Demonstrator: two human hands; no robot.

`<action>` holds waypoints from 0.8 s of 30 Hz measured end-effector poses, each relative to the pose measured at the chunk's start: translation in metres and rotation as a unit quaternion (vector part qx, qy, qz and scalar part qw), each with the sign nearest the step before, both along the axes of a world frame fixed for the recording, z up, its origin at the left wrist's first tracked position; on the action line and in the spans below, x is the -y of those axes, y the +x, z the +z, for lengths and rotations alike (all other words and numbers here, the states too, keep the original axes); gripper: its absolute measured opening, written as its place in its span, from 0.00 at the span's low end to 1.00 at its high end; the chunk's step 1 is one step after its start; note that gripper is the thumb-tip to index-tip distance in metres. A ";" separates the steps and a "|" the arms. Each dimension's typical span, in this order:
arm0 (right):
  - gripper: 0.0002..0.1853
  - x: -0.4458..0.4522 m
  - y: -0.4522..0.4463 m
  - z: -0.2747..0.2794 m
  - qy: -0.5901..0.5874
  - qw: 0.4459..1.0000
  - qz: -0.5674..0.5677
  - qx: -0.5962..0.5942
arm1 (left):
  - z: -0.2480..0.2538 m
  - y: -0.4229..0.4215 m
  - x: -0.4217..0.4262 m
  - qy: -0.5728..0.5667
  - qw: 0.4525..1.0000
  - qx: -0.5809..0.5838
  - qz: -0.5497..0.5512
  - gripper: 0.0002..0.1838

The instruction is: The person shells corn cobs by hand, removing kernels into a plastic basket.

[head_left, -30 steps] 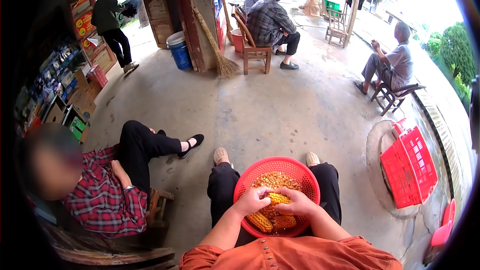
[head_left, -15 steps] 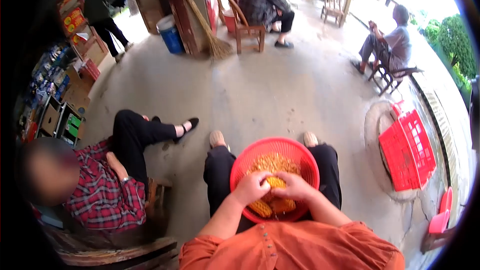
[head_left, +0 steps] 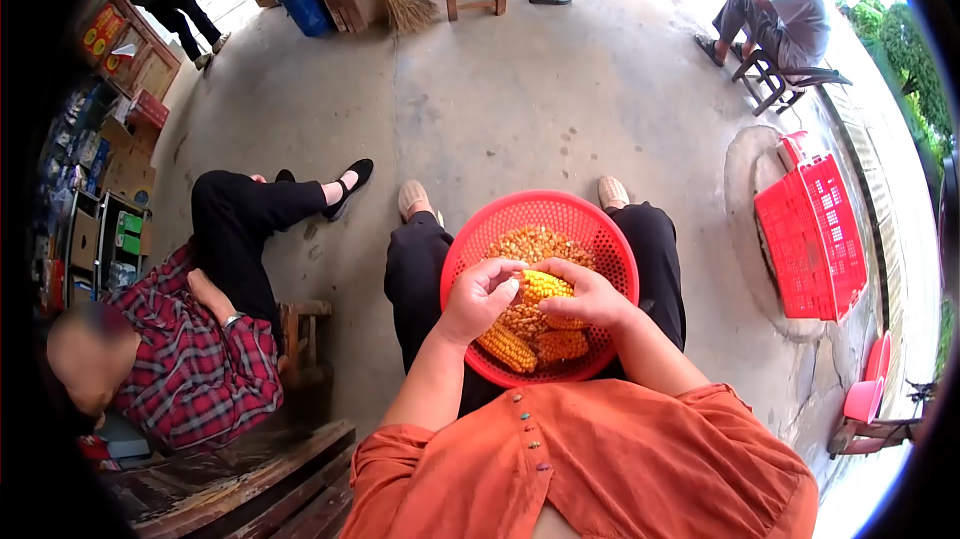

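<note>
As the view was tipped downward, more of the corn cob (head_left: 547,285) was exposed, its support apparently left mainly to the right hand (head_left: 597,300), by whose narrowed fingers it was held above the loose kernels (head_left: 540,243) in the red basket (head_left: 612,244). Whether its end was gripped by the left hand (head_left: 474,304) could not be told.

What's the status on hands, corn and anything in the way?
Right hand holding yellow corn cob over red basket. Left hand at that cob's end. Other cobs, loose kernels below in basket. Nothing seen blocking either hand.
</note>
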State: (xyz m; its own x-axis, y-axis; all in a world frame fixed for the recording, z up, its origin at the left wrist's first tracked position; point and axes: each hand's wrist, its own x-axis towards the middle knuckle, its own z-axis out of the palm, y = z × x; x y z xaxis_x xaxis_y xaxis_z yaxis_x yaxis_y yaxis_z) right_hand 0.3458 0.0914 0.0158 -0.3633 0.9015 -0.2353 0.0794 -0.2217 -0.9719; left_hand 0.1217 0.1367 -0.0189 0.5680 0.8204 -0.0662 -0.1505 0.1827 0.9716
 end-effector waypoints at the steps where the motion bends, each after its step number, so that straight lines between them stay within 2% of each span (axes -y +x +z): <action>1: 0.29 0.000 -0.001 0.000 0.016 1.000 -0.002 0.009 | 0.001 0.000 0.000 -0.001 1.000 0.008 0.000 0.14; 2: 0.29 0.000 -0.002 -0.002 0.015 1.000 -0.003 0.009 | 0.002 0.000 0.000 -0.002 1.000 0.008 -0.001 0.14; 4: 0.29 0.000 -0.005 -0.004 0.091 0.994 -0.014 0.065 | 0.003 -0.001 -0.001 -0.045 0.999 0.019 -0.009 0.15; 13: 0.28 0.002 -0.011 -0.004 0.148 0.984 -0.024 0.094 | 0.000 -0.001 -0.001 -0.062 0.998 0.012 -0.021 0.20; 20: 0.27 0.002 -0.001 0.000 0.105 0.986 -0.004 0.132 | 0.019 0.001 0.003 -0.016 0.999 -0.030 -0.037 0.19; 23: 0.27 0.000 0.009 0.001 0.088 0.986 0.053 0.134 | 0.024 0.002 0.006 -0.016 0.997 -0.051 -0.064 0.17; 24: 0.28 0.001 0.012 0.002 0.070 0.986 0.060 0.138 | 0.026 0.003 0.007 0.059 0.991 -0.100 -0.069 0.16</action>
